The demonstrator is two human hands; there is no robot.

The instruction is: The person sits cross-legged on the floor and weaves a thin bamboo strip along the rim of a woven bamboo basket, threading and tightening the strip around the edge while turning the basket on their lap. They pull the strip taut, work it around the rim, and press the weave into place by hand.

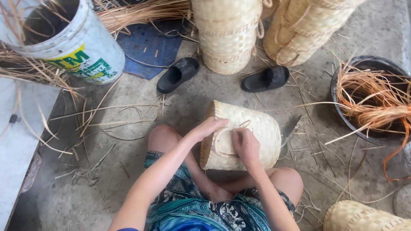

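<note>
A pale woven basket (257, 128) lies on its side between my knees, its rim toward the left. A looped handle strip (220, 145) curves along its side. My left hand (207, 127) rests on the basket's rim and presses it. My right hand (245, 145) pinches a thin strip at the handle loop, fingers closed on it. I sit cross-legged on a concrete floor in patterned shorts.
A knife blade (292, 126) lies just right of the basket. Two black sandals (177, 75) (265, 79) sit ahead, with two tall woven baskets (227, 34) (299, 30) behind. A white bucket (72, 42) stands far left, a dark basin of orange strips (372, 98) right, another basket (359, 218) lower right.
</note>
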